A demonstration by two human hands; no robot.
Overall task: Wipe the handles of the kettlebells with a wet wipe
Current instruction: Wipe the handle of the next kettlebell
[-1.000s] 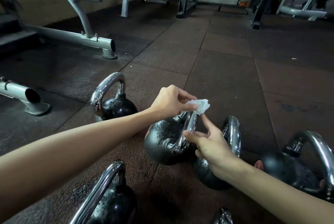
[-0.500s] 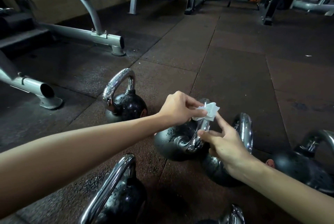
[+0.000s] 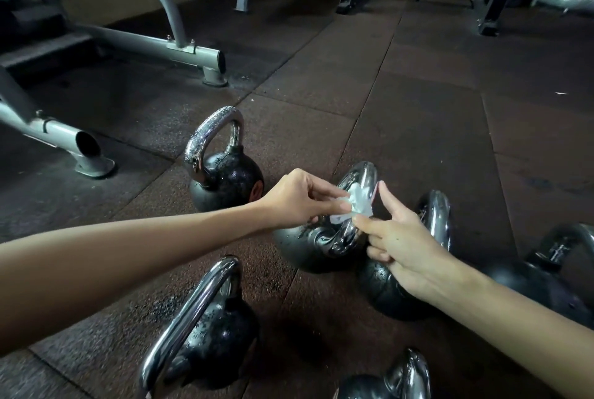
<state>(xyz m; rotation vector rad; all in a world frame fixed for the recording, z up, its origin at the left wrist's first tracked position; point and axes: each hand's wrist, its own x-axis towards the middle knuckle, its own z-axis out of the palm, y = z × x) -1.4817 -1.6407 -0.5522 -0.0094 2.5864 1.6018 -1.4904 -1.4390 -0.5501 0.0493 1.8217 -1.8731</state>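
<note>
Here, my left hand (image 3: 299, 202) reaches in from the left and pinches a crumpled white wet wipe (image 3: 357, 200) between thumb and fingertips, holding it against the chrome handle (image 3: 361, 178) of the middle kettlebell (image 3: 308, 247). That bell is tipped over, its black body beaded with droplets and its handle angled up toward the far right. The wipe sits on the upper part of the handle, between my two hands.

My right hand (image 3: 408, 247) comes in from the near right. Its forefinger is straight and stands just right of the handle, its thumb tip touches the near edge of the wipe, and the lower fingers are curled. I cannot tell whether this hand actually grips anything.

Just behind my right hand stands a second kettlebell (image 3: 384, 297), touching the tipped one. An upright kettlebell (image 3: 226, 181) with a wet, speckled handle stands to the far left of my left hand. A near-left kettlebell (image 3: 209, 337) sits under my left forearm, a right-edge kettlebell (image 3: 546, 273) stands past my right wrist, and a bottom-edge kettlebell (image 3: 401, 377) is cut off by the frame. All rest on the dark rubber-tiled floor (image 3: 418, 102). A grey machine frame (image 3: 151, 44) stands at the far left.
</note>
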